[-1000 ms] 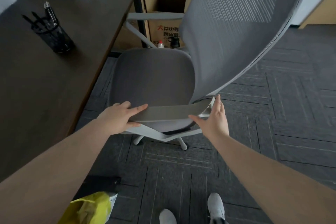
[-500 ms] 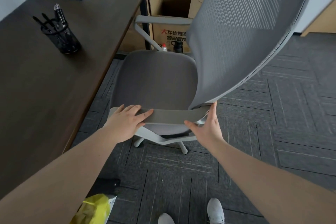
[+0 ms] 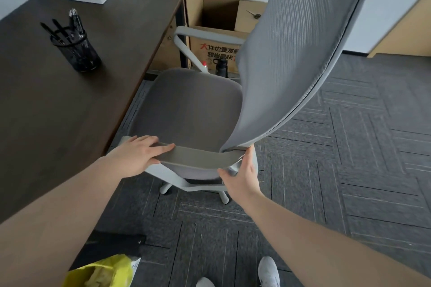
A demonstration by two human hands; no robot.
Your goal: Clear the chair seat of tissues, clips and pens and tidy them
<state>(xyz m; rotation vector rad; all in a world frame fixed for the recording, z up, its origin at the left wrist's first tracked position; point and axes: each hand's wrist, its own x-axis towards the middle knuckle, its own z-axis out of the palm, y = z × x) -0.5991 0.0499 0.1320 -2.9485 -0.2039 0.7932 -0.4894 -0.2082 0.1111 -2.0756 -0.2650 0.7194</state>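
A grey office chair stands beside the desk, its seat (image 3: pixel 186 105) bare, with no tissues, clips or pens on it. The mesh backrest (image 3: pixel 296 49) leans over the seat on the right. Both hands are on the near armrest (image 3: pixel 198 156). My left hand (image 3: pixel 137 156) lies over its left end, fingers on top and thumb under. My right hand (image 3: pixel 242 175) grips its right end by the backrest. A black mesh pen holder (image 3: pixel 77 51) with several pens stands on the dark desk (image 3: pixel 58 105).
Cardboard boxes (image 3: pixel 221 18) stand behind the chair, with a black bottle (image 3: pixel 222 66) and a red-capped bottle on the floor. A yellow bag (image 3: pixel 105 270) in a black bin sits at my lower left. My shoes (image 3: pixel 268 271) are on grey carpet.
The chair has shifted slightly toward the desk with both hands staying on the armrest. My left fingers have spread further along the armrest's top.
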